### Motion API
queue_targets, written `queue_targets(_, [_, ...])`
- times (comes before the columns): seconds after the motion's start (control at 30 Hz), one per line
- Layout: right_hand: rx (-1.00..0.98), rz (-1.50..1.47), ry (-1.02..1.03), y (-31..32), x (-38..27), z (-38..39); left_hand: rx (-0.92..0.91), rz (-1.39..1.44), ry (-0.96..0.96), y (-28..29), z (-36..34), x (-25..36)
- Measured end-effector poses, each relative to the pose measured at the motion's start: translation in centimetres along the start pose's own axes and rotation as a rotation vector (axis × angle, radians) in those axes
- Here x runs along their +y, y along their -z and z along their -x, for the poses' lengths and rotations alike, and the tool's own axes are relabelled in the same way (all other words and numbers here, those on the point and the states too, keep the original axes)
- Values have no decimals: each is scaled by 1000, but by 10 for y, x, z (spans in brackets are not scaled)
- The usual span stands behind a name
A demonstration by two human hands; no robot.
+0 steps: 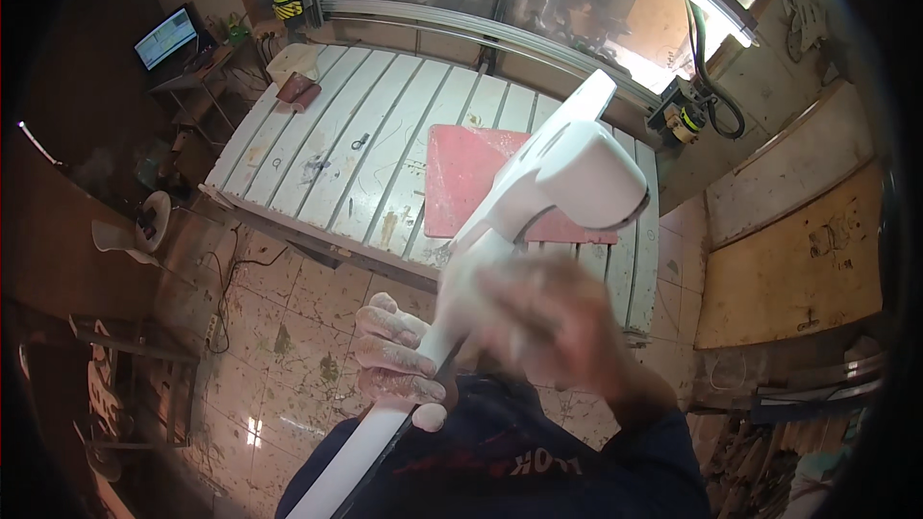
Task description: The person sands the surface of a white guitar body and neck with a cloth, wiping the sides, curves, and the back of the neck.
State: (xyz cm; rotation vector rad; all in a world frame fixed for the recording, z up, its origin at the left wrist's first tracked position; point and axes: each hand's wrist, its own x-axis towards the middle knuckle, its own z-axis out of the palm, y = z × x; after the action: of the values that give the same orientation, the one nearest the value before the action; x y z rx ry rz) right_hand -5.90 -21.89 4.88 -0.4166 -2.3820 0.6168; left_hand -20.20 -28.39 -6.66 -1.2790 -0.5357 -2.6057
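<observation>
A long white smooth piece (pixel 591 178) with a rounded, cup-like end slants up from my lap toward the upper right. My left hand (pixel 396 360), dusted white, is wrapped around its lower shaft from the left side. Smeared by motion, my right hand (pixel 548 322) is at the middle of the piece, just below the rounded end. Its fingers cannot be made out, nor whether anything is in them. Behind the rounded end, a red square board (pixel 461 183) lies on the white slatted table (pixel 336 154), partly covered by the piece.
A rolled brownish-red sheet (pixel 298 92) and a pale bag-like thing (pixel 293 62) lie at the table's far left corner. A metal rail (pixel 461 24) runs behind the table. Boards (pixel 798 259) lean at the right; a monitor (pixel 165 37) and a white chair (pixel 130 240) stand left.
</observation>
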Motion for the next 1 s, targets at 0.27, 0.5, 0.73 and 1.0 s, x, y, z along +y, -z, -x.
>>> queue_targets(0.27, [-2, 114, -134, 0, 18, 6, 127, 1, 25, -2, 9, 1])
queue_targets(0.5, [-20, 11, -160, 2, 19, 4, 9, -34, 50, -16, -4, 4])
queue_targets(0.73, [-70, -34, 36, 3, 2, -1, 134, -63, 216, -18, -5, 10])
queue_targets(1.0, [-60, -107, -15, -1, 18, -5, 50, -14, 112, -6, 1, 5])
